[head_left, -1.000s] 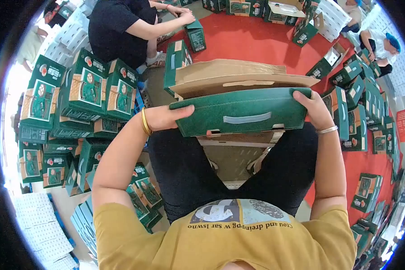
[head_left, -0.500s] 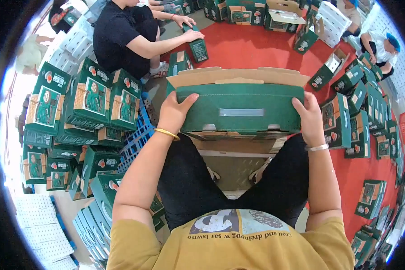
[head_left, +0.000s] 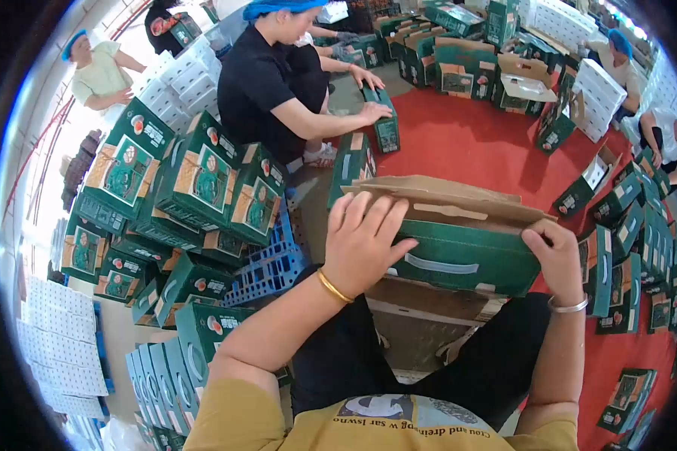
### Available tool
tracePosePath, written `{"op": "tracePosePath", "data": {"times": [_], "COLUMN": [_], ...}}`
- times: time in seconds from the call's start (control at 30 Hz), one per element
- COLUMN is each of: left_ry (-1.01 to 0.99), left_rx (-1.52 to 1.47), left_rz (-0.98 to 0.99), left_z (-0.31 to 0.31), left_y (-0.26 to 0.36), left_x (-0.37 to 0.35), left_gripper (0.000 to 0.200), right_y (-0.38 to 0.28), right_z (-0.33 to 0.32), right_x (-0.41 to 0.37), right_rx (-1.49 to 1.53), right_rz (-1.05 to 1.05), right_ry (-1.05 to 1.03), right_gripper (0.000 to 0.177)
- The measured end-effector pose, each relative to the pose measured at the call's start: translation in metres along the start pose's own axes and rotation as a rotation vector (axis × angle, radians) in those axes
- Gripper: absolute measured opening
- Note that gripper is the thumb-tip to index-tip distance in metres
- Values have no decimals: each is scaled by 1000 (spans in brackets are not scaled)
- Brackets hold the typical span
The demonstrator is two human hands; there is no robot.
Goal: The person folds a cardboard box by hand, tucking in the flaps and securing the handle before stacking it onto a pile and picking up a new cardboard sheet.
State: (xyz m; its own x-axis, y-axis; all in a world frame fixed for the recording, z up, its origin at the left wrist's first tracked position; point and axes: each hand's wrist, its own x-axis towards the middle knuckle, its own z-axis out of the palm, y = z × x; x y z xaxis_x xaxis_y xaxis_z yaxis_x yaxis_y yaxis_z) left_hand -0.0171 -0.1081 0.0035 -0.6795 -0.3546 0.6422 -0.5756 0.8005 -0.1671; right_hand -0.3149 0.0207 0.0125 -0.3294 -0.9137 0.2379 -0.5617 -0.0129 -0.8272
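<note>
A green cardboard box with a white handle strip stands in front of my lap, its brown top flaps raised. My left hand lies over the box's left end, fingers spread across the upper edge and flap. At the right end, my right hand grips the corner, thumb on the near side and fingers curled at the flap. The inside of the box is hidden from view.
Stacked green boxes rise at the left beside a blue plastic crate. A co-worker in black holds another green box ahead. More boxes line the right of the red floor covering.
The view has turned, so the surroundings sit further right and lower. My left hand has moved from the box's side onto its top edge, and the flaps stand apart more.
</note>
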Motion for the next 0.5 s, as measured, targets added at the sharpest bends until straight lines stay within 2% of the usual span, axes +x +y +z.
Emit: {"op": "tracePosePath", "data": {"times": [0.03, 0.07, 0.1, 0.13, 0.2, 0.27, 0.3, 0.33, 0.37, 0.4, 0.5], "left_ry": [-29, -161, -218, -244, -266, -350, -361, -434, -504, -662, -566], "left_rx": [-79, -203, -165, -165, -169, -209, -224, -221, -214, -212, -336], "left_rz": [43, 49, 44, 53, 149, 143, 140, 192, 242, 257, 247], "left_z": [4, 12, 16, 21, 21, 22, 22, 22, 21, 18, 26], "left_y": [0, 0, 1, -1, -3, -4, -7, -10, -12, -14, -22], "left_x": [3, 3, 7, 10, 19, 15, 14, 14, 16, 20, 16], "left_gripper": [56, 51, 45, 48, 54, 60, 60, 62, 64, 63, 57], "right_y": [-7, -3, -6, -12, -21, -20, -11, -5, -2, 0, 5], "right_z": [-4, -3, 2, 13, 39, 51, 50, 49, 48, 47, 44], "right_x": [4, 10, 9, 5, -2, -3, -1, 0, 1, 1, 5], "right_rx": [-165, -261, -434, -609, -725, -789, -777, -778, -780, -778, -719], "right_rz": [-58, -244, -313, -383, -474, -630, -636, -629, -612, -596, -563], "right_ry": [-34, -30, -6, 0, -7, 44, -9, -17, -108, -198, -278], "right_gripper": [15, 15, 18, 22, 32, 39, 46, 46, 47, 48, 48]}}
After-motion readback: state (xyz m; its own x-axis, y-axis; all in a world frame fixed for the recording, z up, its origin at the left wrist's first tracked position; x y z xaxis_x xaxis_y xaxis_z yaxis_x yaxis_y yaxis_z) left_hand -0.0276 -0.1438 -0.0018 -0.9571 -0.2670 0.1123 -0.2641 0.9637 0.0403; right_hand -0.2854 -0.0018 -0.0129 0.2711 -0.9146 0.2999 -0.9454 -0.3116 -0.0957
